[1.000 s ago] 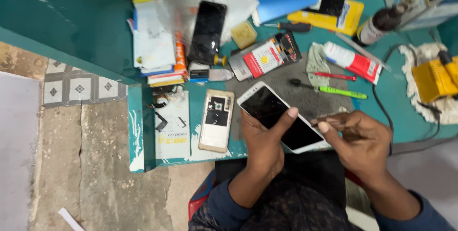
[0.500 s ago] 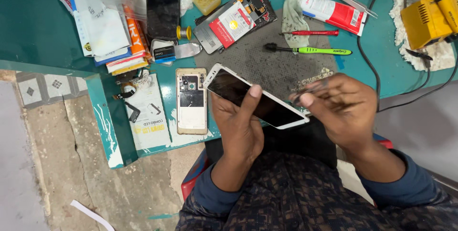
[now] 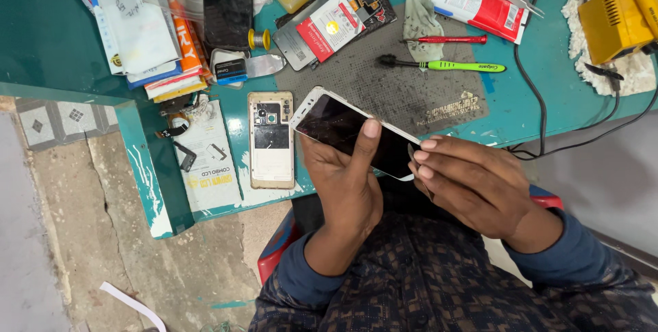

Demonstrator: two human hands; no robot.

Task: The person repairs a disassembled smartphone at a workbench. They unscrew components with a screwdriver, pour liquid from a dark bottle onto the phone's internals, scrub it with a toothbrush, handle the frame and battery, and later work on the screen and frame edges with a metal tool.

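Change: compared with a moment earlier, the right hand (image 3: 480,185) sits closer against the phone's end, fingertips on its edge; prying looks under way.
Left hand (image 3: 346,181): wrapped around the white-framed phone (image 3: 343,130), thumb across the dark glass.
Right hand: fingers curled, pinching a thin pick (image 3: 413,154), barely visible.
Phone position: lifted above the grey work mat (image 3: 404,89), between both hands.
Nearby: opened gold phone body (image 3: 271,139) just left, on the green table (image 3: 41,37).

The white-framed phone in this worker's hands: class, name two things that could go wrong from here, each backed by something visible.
1. The white-framed phone is gripped by the left hand in the air at the table edge, over the lap; a slip could drop it.
2. The right hand works at the phone's end with a thin tool, barely visible; too much force might crack the dark glass or nick the fingers.
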